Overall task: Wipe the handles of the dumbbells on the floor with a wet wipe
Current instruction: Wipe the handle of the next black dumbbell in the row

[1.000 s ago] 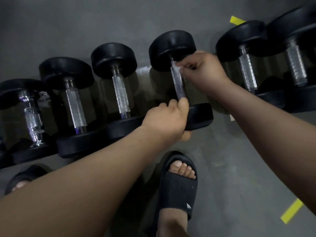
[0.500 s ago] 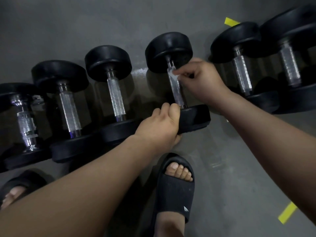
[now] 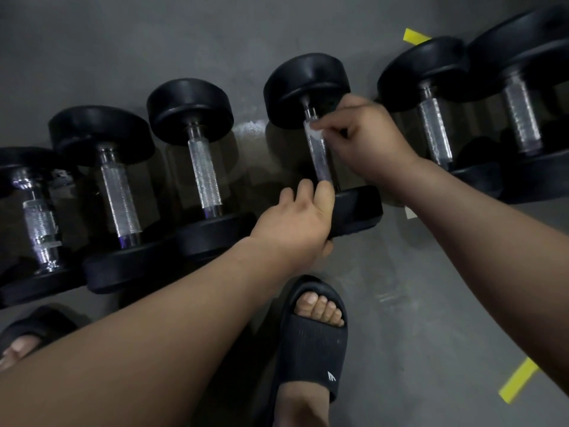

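Since the person bends over the row, nearest is a black sandal (image 3: 311,343) just behind the left hand (image 3: 295,223), toes pointing at the weights. A second sandal (image 3: 27,334) sits far off to that hand's left, cut by the frame edge.

Left hand: fingers curled over the near head (image 3: 360,208) of the middle dumbbell (image 3: 323,174), thumb tucked under, gripping it. Judged a brace, so the round weight won't roll or twist under rubbing.

Just past those fingertips the knurled handle (image 3: 318,149) runs away toward the right hand (image 3: 372,140). Right hand is closed in a pinch on the wet wipe (image 3: 314,131), a small white wad pressed to the handle's far end, right beside the far head (image 3: 308,87). The wipe is mostly hidden under the fingers.

Judged: the stroke is at its far limit and the bare handle between the two hands is the stretch to cover; the next pull would likely come back toward the left hand.

Left of the left hand are three dumbbells (image 3: 204,177) side by side, handles parallel. Right of the right hand are two dumbbells (image 3: 435,134). All lie on the grey floor (image 3: 154,41). The parallel row likely allows a plain sideways shift to the next handle. Whether the neighbours are wiped: cannot tell.

Yellow tape (image 3: 415,37) lies beyond the right hand.
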Demonstrator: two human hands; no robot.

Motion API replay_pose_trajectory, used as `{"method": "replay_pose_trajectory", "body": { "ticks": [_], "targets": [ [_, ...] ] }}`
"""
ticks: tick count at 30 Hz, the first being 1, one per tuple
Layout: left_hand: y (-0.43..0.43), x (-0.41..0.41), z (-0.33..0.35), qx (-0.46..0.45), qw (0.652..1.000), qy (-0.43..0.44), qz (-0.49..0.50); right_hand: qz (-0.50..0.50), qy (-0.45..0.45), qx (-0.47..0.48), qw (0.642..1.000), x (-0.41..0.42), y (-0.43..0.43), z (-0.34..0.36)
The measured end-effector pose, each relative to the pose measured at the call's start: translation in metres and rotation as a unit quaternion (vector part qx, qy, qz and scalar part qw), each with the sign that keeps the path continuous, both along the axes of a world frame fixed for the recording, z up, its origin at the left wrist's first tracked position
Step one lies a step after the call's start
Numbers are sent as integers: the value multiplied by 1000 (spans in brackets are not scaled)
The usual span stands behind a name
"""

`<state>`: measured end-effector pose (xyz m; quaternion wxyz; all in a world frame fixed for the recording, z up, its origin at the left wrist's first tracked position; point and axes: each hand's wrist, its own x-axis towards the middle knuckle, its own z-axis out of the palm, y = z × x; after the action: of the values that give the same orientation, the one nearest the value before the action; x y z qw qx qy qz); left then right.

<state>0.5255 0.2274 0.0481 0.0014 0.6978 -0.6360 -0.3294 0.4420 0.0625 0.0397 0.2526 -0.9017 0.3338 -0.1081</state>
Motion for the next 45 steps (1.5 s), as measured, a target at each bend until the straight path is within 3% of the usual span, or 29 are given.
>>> {"method": "replay_pose_trajectory", "body": {
  "ticks": [4, 9, 14, 19, 24, 30, 35, 41, 45],
  "targets": [
    [-4, -3, 4, 7, 1000, -3, -3, -6, -7, -31, 999, 7, -3, 0],
    [-4, -3, 4, 8, 1000, -2, -2, 77, 32, -27, 996, -3, -7, 5],
    [-5, -7, 4, 3, 1000, -6, 4, 24, 7, -26, 999, 3, -6, -1],
    [3, -3, -2, -11, 999, 28, 41, 85, 18, -21, 996, -12, -5, 2],
    [-2, -4, 1, 0, 994, 78, 77, 11, 5, -18, 1000, 2, -9, -2],
    [-2, -6, -4, 3, 997, 57, 50, 84, 20, -6, 996, -14, -9, 4],
    [-6, -8, -2, 6, 998, 43, 38, 19, 15, -11, 1000, 2, -11, -2],
    [-4, -6, -7, 0, 998, 47, 33, 134, 46, 2, 990, -23, -11, 1],
    [-4, -7, -6, -4, 998, 48, 34, 56, 30, -10, 998, -11, -16, -1]
  ]
}}
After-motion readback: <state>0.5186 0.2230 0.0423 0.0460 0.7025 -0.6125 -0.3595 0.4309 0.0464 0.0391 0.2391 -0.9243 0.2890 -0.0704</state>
